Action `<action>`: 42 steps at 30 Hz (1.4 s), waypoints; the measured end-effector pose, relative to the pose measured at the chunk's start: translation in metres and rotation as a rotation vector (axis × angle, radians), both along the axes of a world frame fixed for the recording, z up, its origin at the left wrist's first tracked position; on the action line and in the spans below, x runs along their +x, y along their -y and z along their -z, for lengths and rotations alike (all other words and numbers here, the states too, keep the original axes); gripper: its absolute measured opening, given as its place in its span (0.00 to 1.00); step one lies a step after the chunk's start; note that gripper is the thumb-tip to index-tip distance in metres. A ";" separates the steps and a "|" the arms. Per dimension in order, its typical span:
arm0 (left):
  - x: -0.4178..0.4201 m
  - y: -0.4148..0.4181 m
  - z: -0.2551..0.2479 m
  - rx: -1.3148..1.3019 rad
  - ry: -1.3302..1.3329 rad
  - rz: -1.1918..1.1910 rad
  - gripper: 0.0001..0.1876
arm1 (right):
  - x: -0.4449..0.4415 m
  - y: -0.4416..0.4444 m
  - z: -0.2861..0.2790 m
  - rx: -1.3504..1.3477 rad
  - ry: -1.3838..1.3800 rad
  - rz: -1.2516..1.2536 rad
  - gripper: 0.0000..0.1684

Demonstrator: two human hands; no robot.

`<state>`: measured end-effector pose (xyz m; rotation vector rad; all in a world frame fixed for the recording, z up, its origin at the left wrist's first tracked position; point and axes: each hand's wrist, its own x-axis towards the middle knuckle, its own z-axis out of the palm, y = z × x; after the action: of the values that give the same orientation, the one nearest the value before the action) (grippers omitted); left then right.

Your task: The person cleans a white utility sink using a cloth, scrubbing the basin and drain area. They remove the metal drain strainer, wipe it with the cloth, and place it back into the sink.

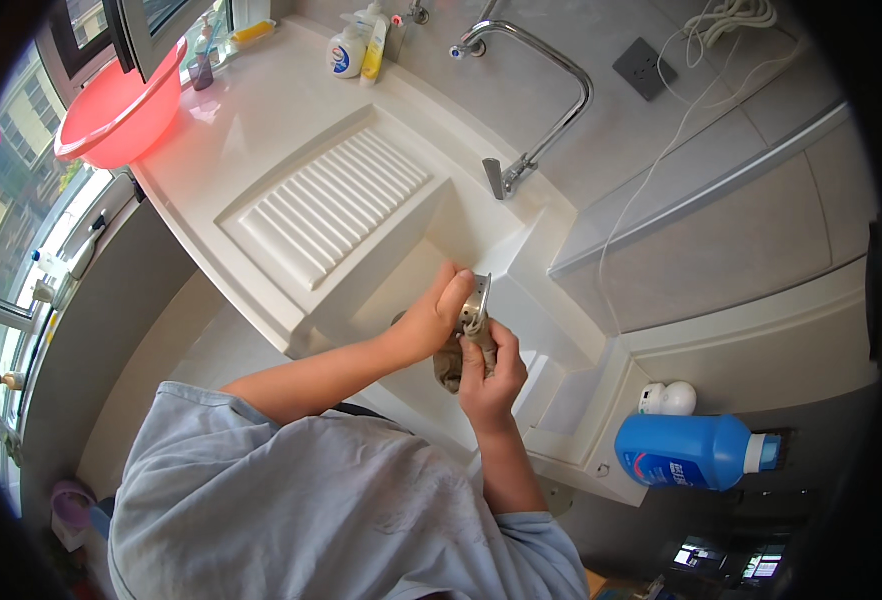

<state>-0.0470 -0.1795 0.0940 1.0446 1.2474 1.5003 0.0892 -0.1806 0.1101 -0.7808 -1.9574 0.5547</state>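
Over the basin of a white laundry sink, my left hand grips a small metal strainer that has holes in its side and a flat rim. My right hand pinches a brownish-grey cloth against the strainer's lower end. Part of the cloth hangs down between my hands. My left fingers hide much of the strainer. A ribbed washboard is moulded into the sink top beside the basin.
A chrome faucet rises behind the basin. On the far counter stand a pink basin, a white pump bottle and a yellow-and-white tube. A blue detergent bottle is at the right, beside a small white device.
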 end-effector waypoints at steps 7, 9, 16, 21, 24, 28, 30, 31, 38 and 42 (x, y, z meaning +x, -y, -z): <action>-0.022 0.005 -0.024 -0.419 0.153 0.355 0.27 | 0.020 -0.014 -0.002 -0.527 -0.348 -0.042 0.15; -0.020 0.002 -0.008 -0.303 0.038 0.245 0.28 | 0.026 -0.025 -0.008 -0.758 -0.549 -0.140 0.14; -0.018 0.001 0.001 -0.048 0.709 0.395 0.15 | 0.025 -0.036 -0.010 -0.745 -0.557 0.001 0.13; -0.018 0.001 0.003 -0.027 0.895 0.284 0.09 | 0.016 -0.025 -0.023 -0.238 -0.301 0.277 0.16; -0.008 -0.001 0.002 -0.032 0.982 0.204 0.09 | 0.003 -0.021 -0.024 0.180 0.002 0.189 0.18; -0.005 0.000 0.011 0.063 0.949 0.195 0.09 | -0.004 -0.013 -0.010 0.267 0.207 0.200 0.19; -0.001 0.003 0.013 0.032 0.974 0.212 0.08 | -0.006 -0.012 -0.013 0.306 0.199 0.168 0.18; 0.000 0.004 0.013 0.013 0.986 0.220 0.08 | -0.010 -0.014 -0.016 0.351 0.190 0.135 0.18; 0.002 0.006 -0.001 0.048 0.891 0.200 0.07 | -0.010 -0.022 -0.030 0.259 0.095 0.191 0.16; -0.002 0.008 -0.005 0.068 0.768 0.171 0.07 | 0.007 -0.031 -0.022 0.022 -0.021 0.211 0.15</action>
<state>-0.0491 -0.1877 0.0988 0.5012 0.5537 1.5907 0.0959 -0.1498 0.1320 -0.9496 -1.8312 0.4122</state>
